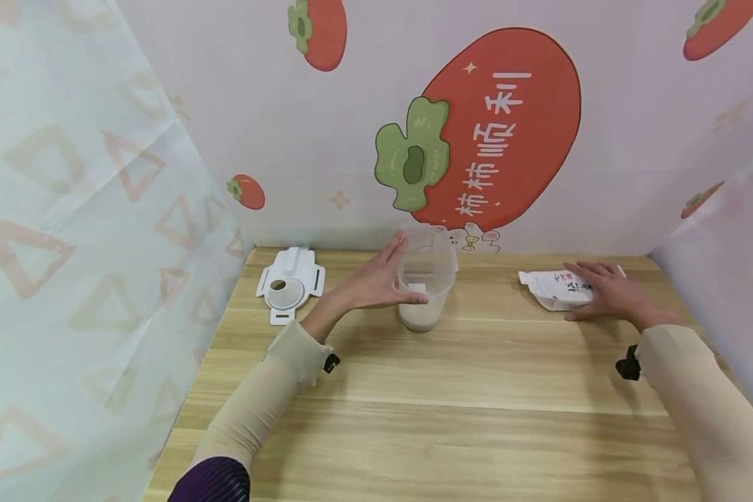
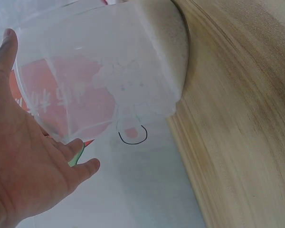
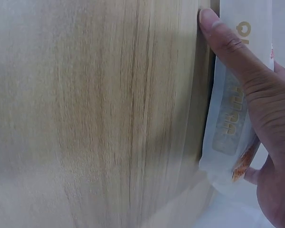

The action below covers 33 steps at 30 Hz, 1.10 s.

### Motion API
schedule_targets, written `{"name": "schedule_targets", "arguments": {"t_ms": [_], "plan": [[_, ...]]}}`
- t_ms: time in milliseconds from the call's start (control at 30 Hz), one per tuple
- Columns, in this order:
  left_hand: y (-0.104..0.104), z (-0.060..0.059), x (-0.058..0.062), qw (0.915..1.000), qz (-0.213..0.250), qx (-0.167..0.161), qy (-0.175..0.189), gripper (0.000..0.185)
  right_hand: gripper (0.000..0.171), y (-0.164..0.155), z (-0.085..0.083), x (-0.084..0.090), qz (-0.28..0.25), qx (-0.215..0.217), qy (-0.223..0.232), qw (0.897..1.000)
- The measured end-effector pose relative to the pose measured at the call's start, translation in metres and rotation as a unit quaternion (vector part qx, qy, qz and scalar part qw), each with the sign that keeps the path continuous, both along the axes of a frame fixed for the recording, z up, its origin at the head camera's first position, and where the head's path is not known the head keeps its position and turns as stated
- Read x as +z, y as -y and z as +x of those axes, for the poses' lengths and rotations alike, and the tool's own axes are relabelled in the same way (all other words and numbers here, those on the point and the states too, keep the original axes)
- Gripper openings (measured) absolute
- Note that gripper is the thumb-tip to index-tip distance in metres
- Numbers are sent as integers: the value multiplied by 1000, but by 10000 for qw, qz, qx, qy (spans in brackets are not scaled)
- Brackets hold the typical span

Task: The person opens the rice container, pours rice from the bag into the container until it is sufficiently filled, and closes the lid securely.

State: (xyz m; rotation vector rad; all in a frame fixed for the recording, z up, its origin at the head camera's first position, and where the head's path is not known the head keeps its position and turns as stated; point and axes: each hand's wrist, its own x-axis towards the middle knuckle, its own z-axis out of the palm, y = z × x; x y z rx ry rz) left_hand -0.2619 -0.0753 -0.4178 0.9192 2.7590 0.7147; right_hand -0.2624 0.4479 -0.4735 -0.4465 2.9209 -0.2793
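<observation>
One clear plastic container (image 1: 425, 279) stands upright toward the back middle of the bench (image 1: 452, 411), a shallow layer of pale grains in its bottom; the left hand (image 1: 376, 279) lies against its left side with the fingers (image 1: 394, 249) straight and spread, the thumb reaching across the front of the wall, so the hand touches rather than clasps; the left wrist view shows the same open palm beside the clear wall (image 2: 99, 71), with the pale contents at its base.

One white packet (image 1: 555, 287) with dark and red print lies flat on the bench well to the right of the container; the right hand (image 1: 605, 293) rests on top of it, fingers stretched out flat and only slightly bent, pressing rather than gripping; in the right wrist view the thumb (image 3: 228, 47) lies along the packet's edge (image 3: 228, 137) where it meets the wood.

One white lid (image 1: 291, 282) with a round opening lies flat to the left of the container, apart from it and from both hands.

The bench is light wood with a running grain; behind it hangs a pale backdrop (image 1: 634, 139) printed with red persimmons, one large (image 1: 496, 132) and several small; a thin sheet with faint triangles (image 1: 69, 230) closes the left side.
</observation>
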Motion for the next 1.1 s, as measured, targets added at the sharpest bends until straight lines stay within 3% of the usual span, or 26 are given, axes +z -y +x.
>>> {"name": "schedule_targets", "arguments": {"t_ms": [367,567,1100], "plan": [[0,0,3,9999,-122,11,22,130,124,4,1,0,122,-316,184,9993],[0,-1,4,9999,-86,6,114,132,119,2,1,-1,-79,-508,438,9977],[0,-1,5,9995,19,-17,300,132,111,0,1,-6,-314,-500,379,9975]]}}
